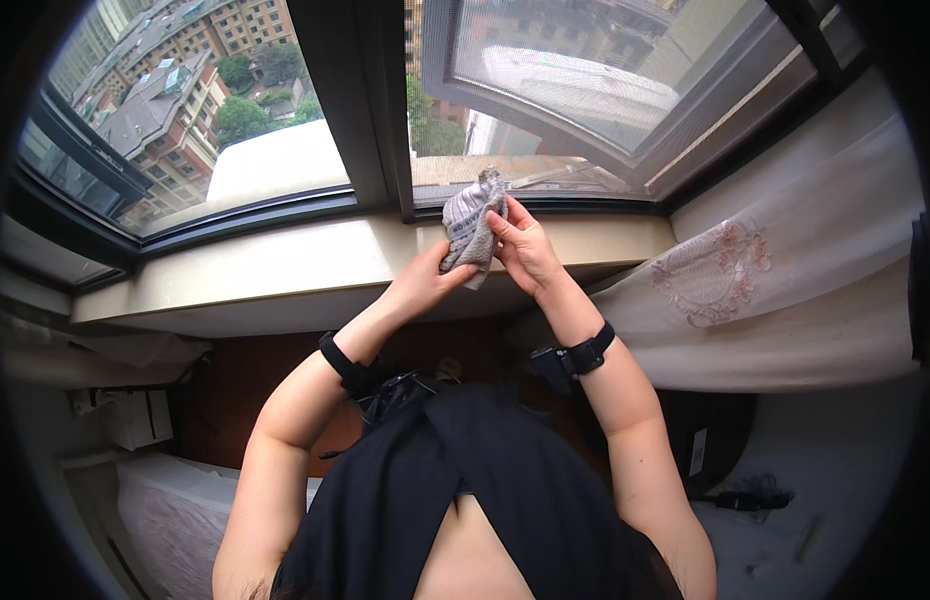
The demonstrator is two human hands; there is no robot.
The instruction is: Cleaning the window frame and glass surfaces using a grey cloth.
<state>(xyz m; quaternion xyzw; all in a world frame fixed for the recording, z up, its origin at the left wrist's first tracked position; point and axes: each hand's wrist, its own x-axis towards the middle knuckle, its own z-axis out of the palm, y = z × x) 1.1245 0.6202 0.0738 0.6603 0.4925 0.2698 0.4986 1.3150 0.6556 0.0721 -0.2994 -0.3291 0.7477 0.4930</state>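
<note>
A crumpled grey cloth (476, 229) with a striped, lettered part is held up between both hands, above the pale window sill (285, 266). My left hand (429, 279) grips its lower left edge between thumb and fingers. On its right side, my right hand (523, 244) pinches the cloth with thumb and fingertips. The cloth's top, which looks darker and soiled, stands before the lower frame of the screened window (540, 204). Some fingers of both hands are partly hidden by the cloth.
A dark window post (360, 105) divides the panes, and an open sash (570, 82) shows behind the insect screen. An embroidered curtain (735, 300) hangs at the right. A white box (138, 418) is at the lower left; a black cable (757, 499) lies at the lower right.
</note>
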